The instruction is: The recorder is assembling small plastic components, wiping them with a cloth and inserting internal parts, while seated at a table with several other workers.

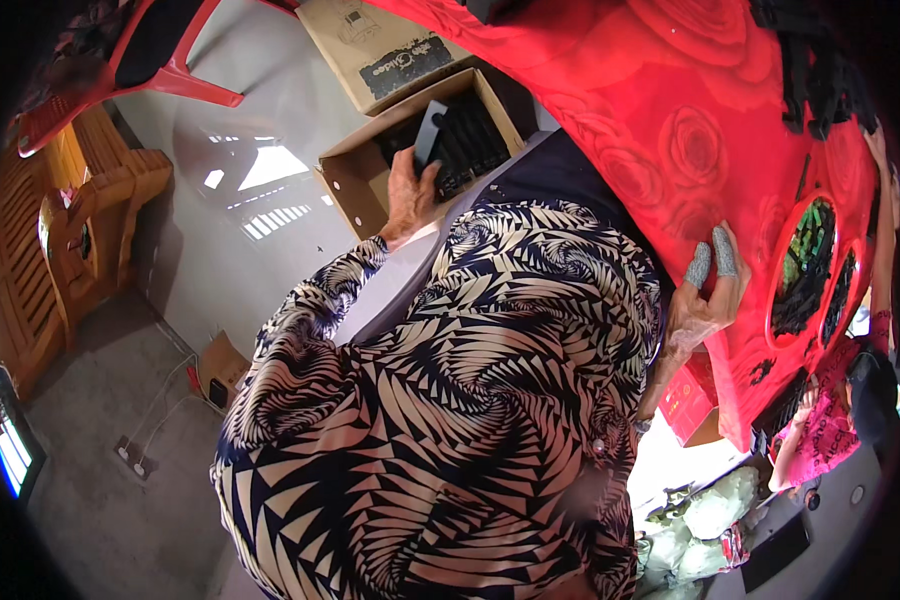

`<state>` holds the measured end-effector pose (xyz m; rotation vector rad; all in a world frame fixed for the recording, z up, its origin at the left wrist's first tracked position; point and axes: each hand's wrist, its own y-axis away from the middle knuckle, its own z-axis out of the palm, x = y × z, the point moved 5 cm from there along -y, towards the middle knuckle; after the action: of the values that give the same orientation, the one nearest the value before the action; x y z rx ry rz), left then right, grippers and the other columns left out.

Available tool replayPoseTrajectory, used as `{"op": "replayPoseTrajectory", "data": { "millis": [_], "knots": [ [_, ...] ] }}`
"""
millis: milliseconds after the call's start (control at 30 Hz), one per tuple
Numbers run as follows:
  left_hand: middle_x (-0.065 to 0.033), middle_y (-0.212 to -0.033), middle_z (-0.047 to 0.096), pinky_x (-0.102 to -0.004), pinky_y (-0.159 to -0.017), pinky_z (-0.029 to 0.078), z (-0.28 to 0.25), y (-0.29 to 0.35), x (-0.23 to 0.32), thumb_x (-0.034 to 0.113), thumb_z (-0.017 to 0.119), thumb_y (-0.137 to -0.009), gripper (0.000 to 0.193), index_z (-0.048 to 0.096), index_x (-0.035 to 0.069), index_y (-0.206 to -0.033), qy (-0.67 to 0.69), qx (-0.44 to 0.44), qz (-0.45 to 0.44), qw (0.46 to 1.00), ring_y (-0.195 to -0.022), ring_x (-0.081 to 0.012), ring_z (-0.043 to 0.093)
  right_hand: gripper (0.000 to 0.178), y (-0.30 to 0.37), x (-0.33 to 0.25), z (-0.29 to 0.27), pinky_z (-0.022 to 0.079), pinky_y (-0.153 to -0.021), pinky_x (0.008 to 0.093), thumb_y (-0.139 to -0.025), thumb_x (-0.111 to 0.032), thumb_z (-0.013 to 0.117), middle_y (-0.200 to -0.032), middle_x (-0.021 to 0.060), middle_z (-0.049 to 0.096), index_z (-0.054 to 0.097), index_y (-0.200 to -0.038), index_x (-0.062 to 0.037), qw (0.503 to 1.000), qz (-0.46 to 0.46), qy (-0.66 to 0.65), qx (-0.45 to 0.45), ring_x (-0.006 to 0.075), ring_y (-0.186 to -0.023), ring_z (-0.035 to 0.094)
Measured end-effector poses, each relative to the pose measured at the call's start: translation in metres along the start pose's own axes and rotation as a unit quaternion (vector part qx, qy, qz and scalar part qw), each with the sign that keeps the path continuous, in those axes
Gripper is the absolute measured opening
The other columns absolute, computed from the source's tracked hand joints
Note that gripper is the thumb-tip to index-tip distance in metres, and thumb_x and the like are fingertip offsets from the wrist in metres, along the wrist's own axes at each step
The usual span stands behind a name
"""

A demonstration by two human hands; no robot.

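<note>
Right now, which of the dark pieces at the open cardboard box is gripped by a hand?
The long dark piece in the left hand; the other dark pieces lie ungripped inside the cardboard box.

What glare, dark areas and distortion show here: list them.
Head view: bright glare on the pale floor; head view: dark pieces merging together in the shaded cardboard box; head view: wooden furniture seemingly bowed near the left rim, picture corners black.
</note>
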<state>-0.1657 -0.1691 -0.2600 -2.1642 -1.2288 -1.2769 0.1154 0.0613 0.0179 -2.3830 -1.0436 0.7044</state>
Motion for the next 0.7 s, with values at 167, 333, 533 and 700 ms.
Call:
{"op": "replayPoseTrajectory", "data": {
  "millis": [167, 333, 533, 700],
  "knots": [
    [-0.0328, -0.111, 0.061, -0.0453, -0.091, 0.047, 0.012, 0.020, -0.133, 0.033, 0.065, -0.088, 0.048, 0.051, -0.005, -0.115, -0.059, 0.020, -0.337, 0.939, -0.108, -0.0457, 0.059, 0.023, -0.002, -0.007, 0.004, 0.052, -0.082, 0.0385, -0.085, 0.005, 0.065, -0.110, 0.0147, 0.071, 0.070, -0.107, 0.0031, 0.999, -0.021, 0.033, -0.018, 0.0306, -0.092, 0.064],
    [-0.0253, -0.100, 0.066, -0.0459, -0.082, 0.050, 0.028, 0.010, -0.343, 0.040, 0.061, -0.086, 0.047, 0.054, -0.003, -0.105, -0.144, 0.072, -0.268, 0.950, -0.100, -0.0390, 0.064, 0.022, -0.002, -0.004, 0.002, 0.052, -0.082, 0.0381, -0.085, 0.004, 0.063, -0.110, 0.0137, 0.071, 0.070, -0.106, 0.0026, 1.000, -0.007, 0.025, -0.017, 0.0298, -0.091, 0.064],
    [-0.0100, -0.063, 0.063, -0.0420, -0.049, 0.050, 0.093, -0.001, -0.301, 0.034, 0.062, -0.085, 0.033, 0.065, 0.011, -0.062, -0.259, 0.097, -0.153, 0.949, -0.060, -0.0308, 0.064, 0.021, -0.002, -0.013, 0.006, 0.052, -0.082, 0.0387, -0.082, 0.004, 0.065, -0.110, 0.0143, 0.071, 0.072, -0.102, 0.0040, 0.995, -0.020, 0.087, -0.036, 0.0310, -0.092, 0.064],
    [-0.0071, -0.055, 0.054, -0.0386, -0.045, 0.045, 0.088, -0.004, -0.352, 0.026, 0.059, -0.086, 0.031, 0.056, 0.011, -0.059, -0.079, 0.138, -0.242, 0.957, -0.054, -0.0251, 0.059, 0.021, -0.005, -0.017, 0.011, 0.052, -0.082, 0.0390, -0.083, 0.005, 0.063, -0.111, 0.0146, 0.070, 0.071, -0.103, 0.0045, 0.994, -0.036, 0.090, -0.056, 0.0320, -0.093, 0.064]
  ]
}}
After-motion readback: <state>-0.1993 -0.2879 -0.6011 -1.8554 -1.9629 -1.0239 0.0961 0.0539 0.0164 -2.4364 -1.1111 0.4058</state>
